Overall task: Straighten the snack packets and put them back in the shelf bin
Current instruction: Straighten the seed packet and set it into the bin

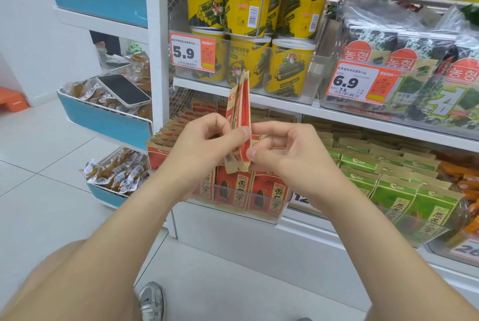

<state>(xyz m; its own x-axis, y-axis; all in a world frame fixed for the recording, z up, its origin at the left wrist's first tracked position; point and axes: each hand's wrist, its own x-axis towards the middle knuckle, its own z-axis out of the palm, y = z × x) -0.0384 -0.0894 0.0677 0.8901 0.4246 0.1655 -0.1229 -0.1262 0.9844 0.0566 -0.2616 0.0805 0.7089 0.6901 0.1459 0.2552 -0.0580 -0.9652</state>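
Both grips closed on a small stack of red packets (239, 123), held edge-on to the camera, long axis near vertical, top leaning slightly right. Left hand (204, 144) pinches the stack from its left face; right hand (282, 147) pinches from the right, thumb and forefinger on the lower edge. Neither hand is clearly nearer the bin; both sit at about the same height.

Key relation: the clear bin (259, 200) lies directly below and just behind the stack. Judged next move: lower the stack straight down, keeping it upright, into the row of red packets already standing there. Rows behind look leaning and uneven.

Green packets (396, 191) fill the neighbouring bin to the right.

Readable text: price tags "5.9" (193, 54) under the yellow tubs (248, 1) and "6.9", smaller "7.5", (361, 83) by the seaweed packs (404, 43). Chinese characters on packets; brand not confirmed.

A phone (124, 89) lies on the side rack's snacks, left.
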